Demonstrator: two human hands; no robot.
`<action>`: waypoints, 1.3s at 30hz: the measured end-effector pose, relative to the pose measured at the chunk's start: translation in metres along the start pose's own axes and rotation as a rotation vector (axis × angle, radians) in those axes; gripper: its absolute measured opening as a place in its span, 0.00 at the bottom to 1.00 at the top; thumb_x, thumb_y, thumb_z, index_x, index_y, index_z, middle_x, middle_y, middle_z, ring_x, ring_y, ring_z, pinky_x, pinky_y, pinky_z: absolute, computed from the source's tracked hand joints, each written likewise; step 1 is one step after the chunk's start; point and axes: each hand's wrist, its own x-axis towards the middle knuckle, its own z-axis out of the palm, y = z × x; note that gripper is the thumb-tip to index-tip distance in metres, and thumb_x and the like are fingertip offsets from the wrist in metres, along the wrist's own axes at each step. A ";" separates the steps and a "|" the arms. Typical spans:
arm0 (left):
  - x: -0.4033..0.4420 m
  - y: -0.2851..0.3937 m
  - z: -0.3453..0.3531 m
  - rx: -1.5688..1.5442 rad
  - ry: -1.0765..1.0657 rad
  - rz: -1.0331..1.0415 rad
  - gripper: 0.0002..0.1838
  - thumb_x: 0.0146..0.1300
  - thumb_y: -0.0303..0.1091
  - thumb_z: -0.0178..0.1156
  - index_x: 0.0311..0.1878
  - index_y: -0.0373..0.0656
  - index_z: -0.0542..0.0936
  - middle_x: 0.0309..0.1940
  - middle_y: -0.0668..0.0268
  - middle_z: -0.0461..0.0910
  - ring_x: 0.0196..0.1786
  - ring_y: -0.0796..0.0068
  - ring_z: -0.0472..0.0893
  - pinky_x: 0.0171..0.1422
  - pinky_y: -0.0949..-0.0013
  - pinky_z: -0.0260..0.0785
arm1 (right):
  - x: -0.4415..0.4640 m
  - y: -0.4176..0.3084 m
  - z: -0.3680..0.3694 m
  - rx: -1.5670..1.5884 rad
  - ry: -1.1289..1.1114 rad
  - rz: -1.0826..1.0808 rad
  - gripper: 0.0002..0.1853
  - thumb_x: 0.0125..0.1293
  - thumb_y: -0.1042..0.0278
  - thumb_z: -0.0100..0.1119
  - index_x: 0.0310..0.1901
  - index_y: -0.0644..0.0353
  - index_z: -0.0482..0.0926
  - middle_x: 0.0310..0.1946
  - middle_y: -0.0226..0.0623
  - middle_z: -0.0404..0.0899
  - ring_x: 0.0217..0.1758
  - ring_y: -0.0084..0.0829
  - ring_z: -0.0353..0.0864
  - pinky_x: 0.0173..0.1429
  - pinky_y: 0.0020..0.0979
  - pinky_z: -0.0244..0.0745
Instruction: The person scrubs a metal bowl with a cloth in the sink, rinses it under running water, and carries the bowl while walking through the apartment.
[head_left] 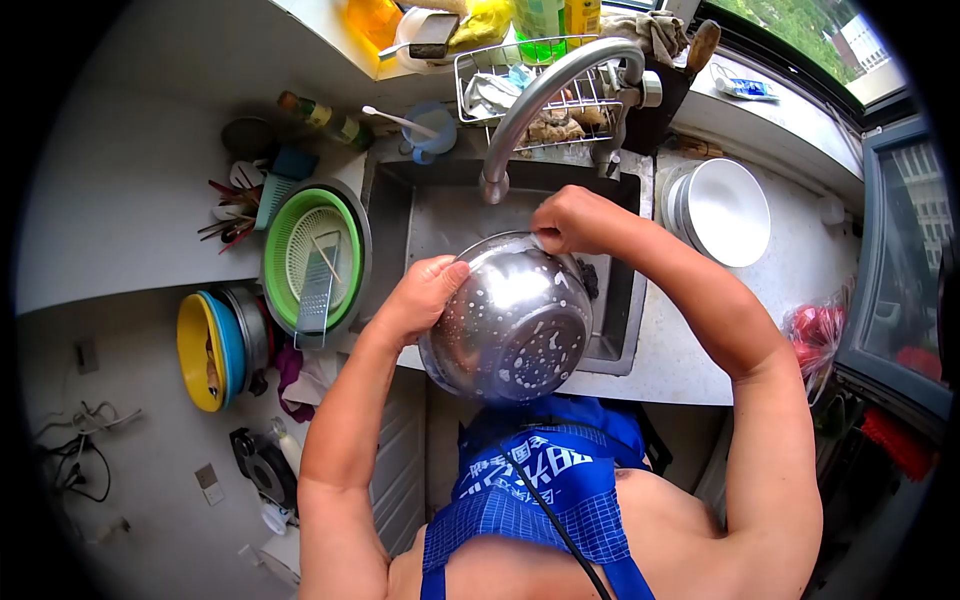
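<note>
A wet metal bowl (510,320) is tilted over the front edge of a steel sink (440,205), underside toward the viewer, its rim clamped by the thumb and fingers of a person's left hand (425,300) and the curled-in fingers of the right hand (575,222). The bowl blocks much of the sink from view, and a curved faucet (540,88) arches over the sink's back. Left of the sink sits a green basin (273,262) holding a grater (316,290); right, stacked white bowls (730,212).
</note>
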 end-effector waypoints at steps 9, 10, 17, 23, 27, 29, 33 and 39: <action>-0.004 0.006 -0.004 -0.002 0.041 0.014 0.16 0.67 0.43 0.51 0.37 0.38 0.76 0.27 0.73 0.75 0.28 0.87 0.71 0.32 0.79 0.65 | -0.010 0.005 -0.005 0.013 -0.020 0.027 0.02 0.43 0.75 0.56 0.20 0.62 0.74 0.17 0.45 0.71 0.23 0.46 0.74 0.30 0.39 0.70; -0.003 0.005 -0.005 0.010 0.021 0.001 0.16 0.67 0.43 0.51 0.37 0.38 0.76 0.27 0.73 0.75 0.28 0.87 0.71 0.32 0.79 0.65 | -0.011 0.006 -0.002 -0.028 -0.033 0.056 0.02 0.42 0.74 0.56 0.19 0.61 0.74 0.17 0.45 0.72 0.24 0.47 0.74 0.30 0.40 0.70; 0.009 0.013 0.009 0.007 0.005 -0.064 0.15 0.68 0.42 0.49 0.36 0.40 0.76 0.26 0.73 0.75 0.28 0.87 0.72 0.33 0.79 0.66 | 0.020 -0.022 -0.003 -0.002 -0.081 -0.005 0.03 0.44 0.73 0.57 0.22 0.63 0.76 0.18 0.45 0.73 0.24 0.47 0.75 0.30 0.40 0.71; -0.010 -0.006 -0.007 -0.149 0.019 0.031 0.16 0.68 0.44 0.50 0.41 0.39 0.75 0.32 0.72 0.76 0.33 0.84 0.73 0.41 0.77 0.69 | -0.016 -0.008 -0.011 0.183 0.185 0.295 0.08 0.50 0.72 0.56 0.32 0.62 0.80 0.21 0.44 0.76 0.21 0.37 0.77 0.32 0.30 0.73; -0.020 -0.036 -0.007 -0.218 0.138 0.125 0.17 0.68 0.45 0.49 0.42 0.38 0.74 0.34 0.71 0.76 0.35 0.83 0.74 0.42 0.76 0.69 | -0.031 -0.002 -0.007 0.207 0.146 0.372 0.08 0.52 0.70 0.57 0.33 0.63 0.80 0.21 0.43 0.76 0.21 0.30 0.76 0.32 0.28 0.72; -0.020 -0.034 -0.002 -0.212 0.136 0.103 0.18 0.68 0.46 0.48 0.41 0.38 0.74 0.33 0.70 0.76 0.35 0.83 0.74 0.42 0.77 0.69 | -0.023 -0.005 -0.007 0.178 0.100 0.384 0.07 0.50 0.72 0.57 0.31 0.62 0.80 0.21 0.44 0.76 0.21 0.35 0.77 0.32 0.30 0.73; -0.004 -0.021 0.017 0.076 0.086 0.061 0.16 0.69 0.43 0.48 0.33 0.39 0.74 0.25 0.75 0.72 0.27 0.87 0.68 0.31 0.79 0.63 | 0.018 -0.026 -0.001 0.002 -0.098 -0.022 0.04 0.45 0.72 0.56 0.24 0.62 0.77 0.20 0.45 0.75 0.25 0.46 0.76 0.32 0.38 0.72; -0.018 -0.012 -0.003 -0.081 0.138 0.086 0.16 0.68 0.44 0.50 0.37 0.39 0.75 0.25 0.75 0.73 0.26 0.88 0.68 0.31 0.82 0.62 | -0.014 0.003 -0.015 0.049 0.000 0.127 0.05 0.44 0.77 0.56 0.26 0.64 0.78 0.21 0.45 0.75 0.24 0.46 0.75 0.31 0.37 0.71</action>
